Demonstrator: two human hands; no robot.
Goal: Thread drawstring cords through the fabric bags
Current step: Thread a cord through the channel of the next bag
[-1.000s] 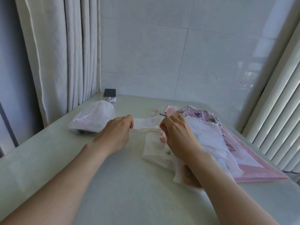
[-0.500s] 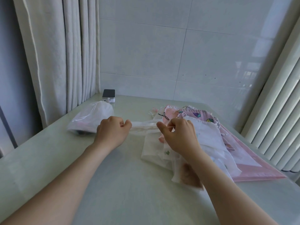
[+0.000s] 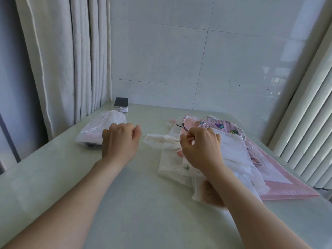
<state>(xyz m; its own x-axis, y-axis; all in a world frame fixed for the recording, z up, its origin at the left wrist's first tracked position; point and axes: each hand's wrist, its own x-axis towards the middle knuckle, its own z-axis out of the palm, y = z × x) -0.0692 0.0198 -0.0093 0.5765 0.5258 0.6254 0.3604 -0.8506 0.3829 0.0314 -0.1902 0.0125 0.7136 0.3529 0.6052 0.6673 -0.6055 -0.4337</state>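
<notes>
A white fabric bag (image 3: 162,143) is stretched between my two hands, its top hem bunched up. A thin pale cord (image 3: 172,139) runs along that hem. My left hand (image 3: 119,141) has its fingers curled and pinches the cord's left end just off the bag's corner. My right hand (image 3: 200,145) pinches the cord and hem at the bag's right side. The rest of the bag hangs down under my right wrist onto the table.
A pile of fabric bags (image 3: 231,150), white, pink and fruit-printed, lies on the right over a pink sheet (image 3: 294,189). A clear plastic packet (image 3: 98,130) sits at the left, a small dark-topped device (image 3: 121,104) behind it. Curtain (image 3: 71,56) left, blinds (image 3: 309,112) right.
My hands have drawn apart: the left moved left, off the bag's corner. A short stretch of cord now shows between it and the bunched hem.
</notes>
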